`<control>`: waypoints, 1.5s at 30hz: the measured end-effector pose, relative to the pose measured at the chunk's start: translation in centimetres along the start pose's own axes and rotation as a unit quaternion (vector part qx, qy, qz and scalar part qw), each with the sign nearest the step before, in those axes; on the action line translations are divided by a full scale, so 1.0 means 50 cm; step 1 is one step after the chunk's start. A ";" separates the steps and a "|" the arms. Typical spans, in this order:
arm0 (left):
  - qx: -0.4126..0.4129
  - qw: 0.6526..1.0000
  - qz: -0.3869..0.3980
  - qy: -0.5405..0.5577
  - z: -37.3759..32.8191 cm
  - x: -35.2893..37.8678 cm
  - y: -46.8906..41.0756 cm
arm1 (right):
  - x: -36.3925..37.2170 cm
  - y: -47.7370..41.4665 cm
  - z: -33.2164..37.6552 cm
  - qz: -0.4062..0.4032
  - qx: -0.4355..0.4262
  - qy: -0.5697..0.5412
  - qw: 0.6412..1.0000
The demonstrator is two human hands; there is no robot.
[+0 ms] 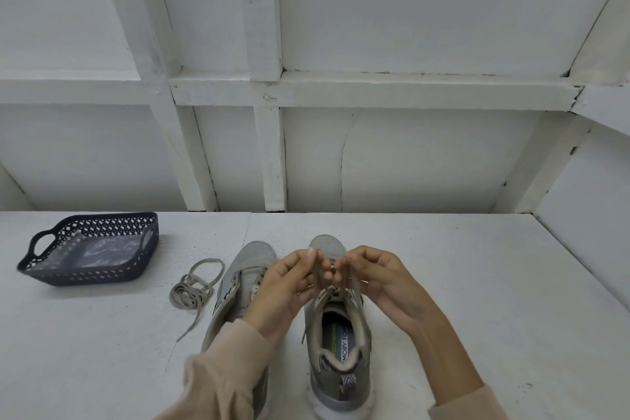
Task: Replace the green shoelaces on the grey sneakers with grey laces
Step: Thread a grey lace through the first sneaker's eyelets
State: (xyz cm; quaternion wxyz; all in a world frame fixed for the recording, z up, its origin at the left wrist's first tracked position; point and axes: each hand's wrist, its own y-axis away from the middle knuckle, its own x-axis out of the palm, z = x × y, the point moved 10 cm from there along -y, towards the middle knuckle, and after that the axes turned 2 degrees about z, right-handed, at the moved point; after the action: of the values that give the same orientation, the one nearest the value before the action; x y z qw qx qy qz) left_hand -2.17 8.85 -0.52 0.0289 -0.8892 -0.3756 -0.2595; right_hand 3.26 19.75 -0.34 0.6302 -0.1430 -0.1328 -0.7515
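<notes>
White-painted wall (409, 27) panels with raised battens fill the upper part of the view, and below them lies a white counter (477, 283).

Near the front edge of the counter stands a grey sneaker (337, 331), toe pointing away towards the wall, its opening and printed insole facing up. Just beside it on the person's left stands the other sneaker (247, 266) of the pair, toe the same way, partly hidden by a beige sleeve. Well apart from the grey sneaker, far to its left and nearer the wall, sits a dark perforated basket (88, 278) with handle cut-outs.

Both hands are raised above the grey sneaker's tongue. The left hand (283, 286) has thumb and fingers (306, 257) closed together on one strand of a grey-beige lace (317, 274) that rises from the eyelets. The right hand (378, 278) has its fingers curled and pinched on the other strand.

A loose lace (191, 293) of similar colour lies coiled on the counter beyond the other sneaker, between the grey sneaker and the basket.
</notes>
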 end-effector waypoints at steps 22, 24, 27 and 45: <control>-0.020 0.998 -0.039 -0.050 0.029 -0.018 -0.024 | -0.012 0.007 0.025 -0.078 -0.086 0.196 0.974; 0.000 0.997 -0.047 -0.058 0.024 -0.021 -0.023 | -0.020 0.013 0.032 -0.113 -0.115 0.200 0.966; 0.049 0.978 -0.073 -0.187 0.005 -0.033 -0.017 | -0.046 0.022 0.037 -0.194 -0.139 0.205 0.949; 0.302 0.821 0.018 -0.484 -0.060 0.042 0.016 | -0.019 0.010 -0.053 0.025 0.099 0.144 0.984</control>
State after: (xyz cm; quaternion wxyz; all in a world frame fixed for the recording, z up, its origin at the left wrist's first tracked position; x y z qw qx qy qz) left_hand -1.69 8.90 3.19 0.1147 -0.8538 -0.3847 0.3315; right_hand 3.80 19.53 -3.13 0.6721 0.0265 -0.1110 -0.7316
